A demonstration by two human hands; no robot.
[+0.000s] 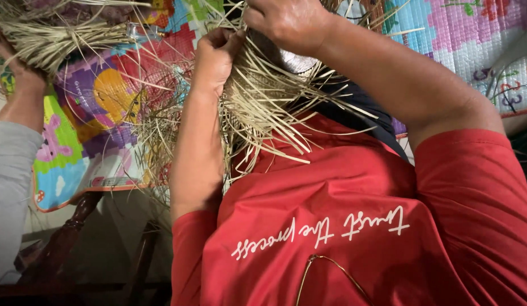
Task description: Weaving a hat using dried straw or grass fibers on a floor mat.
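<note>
Red shirt (354,226) filled the foreground | straw weaving (258,102) lay just beyond the shirt, loose strips trailing back toward it | left hand (215,54) pinched strips at its near-left edge | right hand (286,20) closed over its top, equally near | co-worker's hand (20,71) gripped a second straw bundle (54,34), far left over the play mat (105,96).

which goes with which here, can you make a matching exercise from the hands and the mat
1 left hand
2 right hand
3 other person's hand
4 play mat

a colourful, under the straw
b top left, on a separate straw bundle
c pinching strands of the woven straw piece
d gripping the piece's top edge

Pairs: 1-c, 2-d, 3-b, 4-a
</note>
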